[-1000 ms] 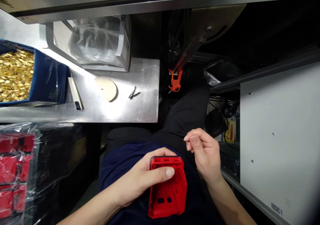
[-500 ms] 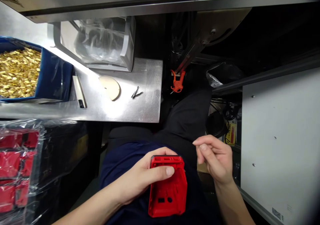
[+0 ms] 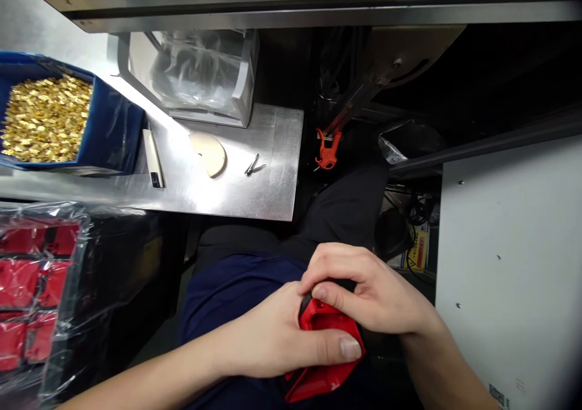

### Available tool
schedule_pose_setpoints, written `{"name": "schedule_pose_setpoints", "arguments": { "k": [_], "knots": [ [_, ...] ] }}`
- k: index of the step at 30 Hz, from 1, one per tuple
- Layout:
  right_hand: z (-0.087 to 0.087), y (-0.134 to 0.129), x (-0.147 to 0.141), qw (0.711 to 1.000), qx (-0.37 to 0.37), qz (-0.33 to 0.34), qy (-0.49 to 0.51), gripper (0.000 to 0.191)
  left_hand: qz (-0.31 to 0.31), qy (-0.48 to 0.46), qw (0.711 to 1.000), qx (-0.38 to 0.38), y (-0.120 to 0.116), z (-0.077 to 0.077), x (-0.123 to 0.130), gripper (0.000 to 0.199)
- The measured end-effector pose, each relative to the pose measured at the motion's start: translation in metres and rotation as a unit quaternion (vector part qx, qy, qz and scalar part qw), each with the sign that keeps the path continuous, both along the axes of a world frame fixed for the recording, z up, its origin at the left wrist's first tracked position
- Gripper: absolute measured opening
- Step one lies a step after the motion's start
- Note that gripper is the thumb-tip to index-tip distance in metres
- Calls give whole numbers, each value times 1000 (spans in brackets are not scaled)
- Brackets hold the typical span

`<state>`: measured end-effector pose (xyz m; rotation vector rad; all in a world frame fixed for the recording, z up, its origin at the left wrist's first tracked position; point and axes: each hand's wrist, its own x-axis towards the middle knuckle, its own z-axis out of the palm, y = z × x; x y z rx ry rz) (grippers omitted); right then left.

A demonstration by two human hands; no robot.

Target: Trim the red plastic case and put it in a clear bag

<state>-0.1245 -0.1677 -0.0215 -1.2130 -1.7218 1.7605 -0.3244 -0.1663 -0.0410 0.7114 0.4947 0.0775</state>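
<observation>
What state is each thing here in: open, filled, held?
Red plastic housing: tilted, left hand gripping, right hand at its far end
Blue bin: open, holding gold-coloured pieces
Grey bin: open, holding clear plastic
Small two-armed tool: lying, arms spread
Orange air gun: unheld
Red parts at left: under clear film

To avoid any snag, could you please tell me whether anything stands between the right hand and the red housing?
Nothing visible does: the right hand appears to touch the upper end of the red housing, which the left hand holds.
</observation>
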Motion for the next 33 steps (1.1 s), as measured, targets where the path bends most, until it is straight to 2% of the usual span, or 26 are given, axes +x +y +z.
{"name": "schedule_pose_setpoints", "arguments": {
  "k": [6, 16, 23, 29, 33],
  "knots": [
    [-9, -5, -2, 999, -32, -17, 31, 10, 11, -27, 999, -38, -5, -4, -3, 43],
    [-22, -19, -7, 993, 19, -108, 44, 15, -14, -34, 998, -47, -2, -5, -3, 45],
    [-21, -18, -6, 997, 22, -62, 50, 15, -13, -16, 999, -33, -4, -8, -2, 40],
    [-26, -22, -7, 989, 26, -138, 38, 26, 0, -30, 997, -76, -4, -8, -2, 40],
    [-27, -21, -7, 990, 29, -120, 62, 14, 3, -29, 999, -42, -3, -9, -2, 36]
  ]
}}
